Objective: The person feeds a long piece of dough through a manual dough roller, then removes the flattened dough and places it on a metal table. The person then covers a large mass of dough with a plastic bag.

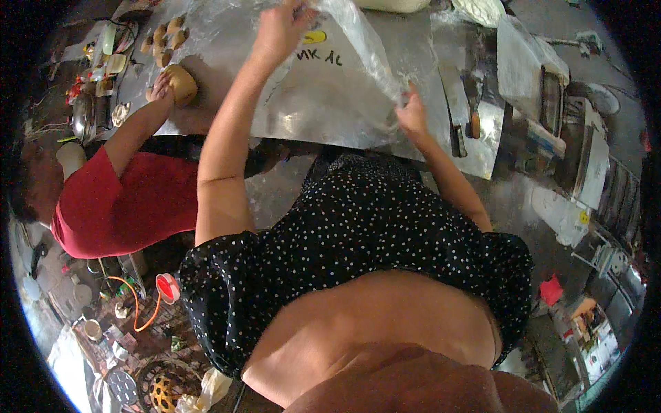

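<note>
A sheet of clear plastic film (361, 38) stretches at a slant above the metal tabletop (330, 93). At its lower right end, my right hand (411, 111) grips the gathered film near the table's front edge. My left hand (283, 32) is farther forward at the top of the view, with its fingers closed at the film's other end; the fingertips are blurred. Under the film, a small yellow oval item (315, 37) lies beside dark handwritten marks on the metal. To the right of my right hand are a long knife-like blade with a black handle (458, 142) and a wooden-handled tool (473, 124).
On the left, a co-worker in a red shirt (129, 201) rests a hand (161, 88) on a tan, rounded lump (182, 85). Several small tan pieces (165, 41) lie beyond it. Plastic-covered equipment (526, 72) stands at right; an orange cord (137, 304) hangs at lower left.
</note>
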A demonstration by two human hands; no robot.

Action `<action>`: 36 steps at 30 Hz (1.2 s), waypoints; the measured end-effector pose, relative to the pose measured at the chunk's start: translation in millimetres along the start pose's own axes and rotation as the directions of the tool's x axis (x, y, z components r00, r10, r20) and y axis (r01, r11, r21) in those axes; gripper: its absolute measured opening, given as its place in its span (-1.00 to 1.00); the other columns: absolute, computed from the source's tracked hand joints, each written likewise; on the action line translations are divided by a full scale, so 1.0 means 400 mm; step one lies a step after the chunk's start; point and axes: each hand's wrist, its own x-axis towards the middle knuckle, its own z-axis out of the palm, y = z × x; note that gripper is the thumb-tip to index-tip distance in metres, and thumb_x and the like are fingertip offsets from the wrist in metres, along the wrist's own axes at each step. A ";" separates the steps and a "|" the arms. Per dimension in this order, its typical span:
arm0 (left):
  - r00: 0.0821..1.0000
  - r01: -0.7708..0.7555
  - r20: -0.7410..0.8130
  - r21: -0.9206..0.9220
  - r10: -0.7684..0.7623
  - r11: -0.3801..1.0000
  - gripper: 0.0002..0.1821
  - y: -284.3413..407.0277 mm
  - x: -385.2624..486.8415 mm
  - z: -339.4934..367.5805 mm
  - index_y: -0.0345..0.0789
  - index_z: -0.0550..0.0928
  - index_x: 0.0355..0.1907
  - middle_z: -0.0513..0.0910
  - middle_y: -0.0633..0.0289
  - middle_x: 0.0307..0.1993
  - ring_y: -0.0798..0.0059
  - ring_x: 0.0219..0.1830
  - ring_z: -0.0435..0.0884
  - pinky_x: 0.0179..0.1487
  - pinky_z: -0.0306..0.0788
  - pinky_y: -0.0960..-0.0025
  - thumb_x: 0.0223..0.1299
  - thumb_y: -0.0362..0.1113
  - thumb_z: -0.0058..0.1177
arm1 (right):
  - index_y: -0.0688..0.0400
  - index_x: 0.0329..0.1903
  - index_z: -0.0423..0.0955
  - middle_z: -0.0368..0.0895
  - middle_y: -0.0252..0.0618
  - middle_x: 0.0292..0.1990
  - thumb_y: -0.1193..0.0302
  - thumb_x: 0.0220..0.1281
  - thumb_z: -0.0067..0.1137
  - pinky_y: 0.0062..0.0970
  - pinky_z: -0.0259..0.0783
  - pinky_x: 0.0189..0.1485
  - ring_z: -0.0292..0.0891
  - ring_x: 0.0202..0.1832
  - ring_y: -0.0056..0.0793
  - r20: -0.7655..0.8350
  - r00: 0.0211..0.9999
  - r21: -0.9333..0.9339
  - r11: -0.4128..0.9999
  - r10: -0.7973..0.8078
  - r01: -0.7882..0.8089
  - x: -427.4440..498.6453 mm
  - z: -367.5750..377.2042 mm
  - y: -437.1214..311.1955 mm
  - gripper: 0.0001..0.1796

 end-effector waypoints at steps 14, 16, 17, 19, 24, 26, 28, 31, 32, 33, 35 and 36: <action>0.934 -0.354 -0.129 -0.207 0.333 0.912 -0.75 -0.234 -0.238 -0.067 -0.30 0.42 -0.48 0.60 0.19 -0.32 0.32 -0.22 0.54 -0.11 0.36 0.35 -0.28 -0.67 -0.05 | 0.25 -0.44 0.50 0.56 -0.19 -0.23 0.69 -0.13 0.04 -0.40 0.37 -0.14 0.46 -0.21 -0.26 -0.351 0.554 -0.321 0.652 -0.755 0.687 0.176 -0.359 -0.137 -0.86; 0.966 -0.258 -0.008 -0.128 0.260 0.958 -0.77 -0.312 -0.345 0.060 -0.29 0.44 -0.49 0.58 0.18 -0.32 0.27 -0.19 0.51 -0.04 0.31 0.34 -0.28 -0.65 -0.03 | 0.18 -0.48 0.51 0.55 -0.25 -0.22 0.64 -0.17 0.03 -0.31 0.37 -0.10 0.42 -0.15 -0.20 -0.186 0.648 -0.344 0.666 -0.739 0.661 0.138 -0.310 -0.057 -0.86; 0.981 -0.189 0.037 -0.083 0.193 0.978 -0.78 -0.320 -0.393 0.107 -0.29 0.45 -0.49 0.57 0.18 -0.31 0.24 -0.16 0.49 -0.01 0.28 0.33 -0.28 -0.63 -0.02 | 0.17 -0.47 0.51 0.54 -0.25 -0.20 0.64 -0.17 0.02 -0.31 0.36 -0.09 0.42 -0.14 -0.19 -0.087 0.683 -0.351 0.664 -0.725 0.660 0.127 -0.284 -0.016 -0.85; 0.984 -0.100 0.151 0.036 0.094 0.994 -0.80 -0.407 -0.467 0.195 -0.27 0.48 -0.48 0.57 0.18 -0.28 0.22 -0.14 0.48 -0.01 0.28 0.29 -0.26 -0.59 -0.02 | 0.17 -0.45 0.52 0.53 -0.24 -0.15 0.62 -0.16 0.01 -0.29 0.36 -0.08 0.41 -0.12 -0.17 0.116 0.722 -0.345 0.654 -0.682 0.673 0.116 -0.219 0.059 -0.84; 0.999 0.011 -0.038 0.047 -0.009 0.999 -0.78 -0.198 -0.454 0.216 -0.24 0.55 -0.40 0.55 0.19 -0.18 0.21 -0.06 0.45 0.08 0.22 0.15 -0.20 -0.53 -0.02 | 0.18 -0.37 0.52 0.51 -0.19 -0.12 0.50 -0.17 0.06 -0.25 0.36 -0.04 0.40 -0.09 -0.15 0.092 0.755 -0.349 0.689 -0.650 0.636 0.061 -0.169 0.004 -0.81; 0.972 -0.226 0.065 -0.010 0.227 0.974 -0.77 -0.128 -0.466 0.274 -0.23 0.56 -0.29 0.51 0.19 -0.08 0.18 0.04 0.39 0.18 0.13 0.06 -0.11 -0.42 0.01 | 0.19 -0.30 0.52 0.52 -0.17 -0.13 0.48 -0.13 0.04 -0.21 0.35 -0.01 0.42 -0.10 -0.16 0.093 0.628 -0.265 0.589 -0.773 0.764 -0.002 -0.072 0.029 -0.77; 0.917 -0.370 0.210 0.139 0.338 0.919 -0.68 -0.134 -0.454 0.346 -0.21 0.52 -0.10 0.42 0.17 0.06 0.14 0.16 0.28 0.24 0.05 0.00 0.03 -0.23 0.01 | 0.22 -0.18 0.51 0.49 -0.11 -0.06 0.44 -0.05 0.02 -0.19 0.28 0.08 0.38 -0.01 -0.18 0.339 0.394 -0.208 0.340 -0.855 0.917 -0.049 0.054 0.059 -0.69; 0.914 -0.379 0.300 0.393 0.272 0.838 -0.47 -0.217 -0.468 0.448 -0.18 0.36 0.14 0.25 0.13 0.22 0.09 0.28 0.11 0.27 -0.01 -0.04 0.14 0.01 -0.07 | 0.26 0.06 0.36 0.33 -0.09 0.13 0.33 0.02 0.02 -0.20 0.13 0.21 0.22 0.17 -0.20 0.520 0.424 -0.320 0.291 -0.741 0.902 -0.081 0.128 0.005 -0.50; 0.910 -0.371 0.337 0.396 0.243 0.840 -0.40 -0.241 -0.471 0.454 -0.16 0.28 0.21 0.19 0.11 0.26 0.08 0.31 0.04 0.27 -0.01 -0.04 0.15 0.06 -0.10 | 0.25 0.11 0.31 0.28 -0.10 0.17 0.30 0.03 0.02 -0.20 0.09 0.24 0.17 0.21 -0.21 0.526 0.450 -0.314 0.327 -0.721 0.891 -0.066 0.142 0.027 -0.45; 0.901 -0.368 0.375 0.400 0.217 0.839 -0.32 -0.262 -0.471 0.455 -0.15 0.20 0.28 0.12 0.09 0.30 0.07 0.34 -0.02 0.27 -0.02 -0.04 0.16 0.12 -0.13 | 0.24 0.17 0.26 0.23 -0.11 0.21 0.27 0.05 0.03 -0.20 0.05 0.27 0.12 0.25 -0.22 0.528 0.479 -0.310 0.366 -0.701 0.878 -0.055 0.151 0.048 -0.40; 0.918 -0.345 0.331 0.390 0.220 0.854 -0.33 -0.288 -0.490 0.441 -0.17 0.22 0.27 0.13 0.11 0.29 0.05 0.30 0.05 0.27 -0.02 -0.04 0.16 0.12 -0.15 | 0.23 0.21 0.19 0.19 -0.10 0.24 0.23 0.05 0.05 -0.23 0.00 0.29 0.07 0.29 -0.21 0.529 0.551 -0.364 0.414 -0.646 0.834 -0.053 0.104 0.097 -0.35; 0.930 -0.329 0.292 0.393 0.222 0.859 -0.34 -0.297 -0.481 0.434 -0.17 0.23 0.26 0.14 0.12 0.29 0.04 0.28 0.09 0.26 -0.03 -0.04 0.17 0.13 -0.16 | 0.23 0.23 0.16 0.16 -0.10 0.25 0.21 0.06 0.06 -0.25 -0.02 0.30 0.04 0.30 -0.21 0.525 0.575 -0.393 0.420 -0.627 0.818 -0.028 0.068 0.116 -0.32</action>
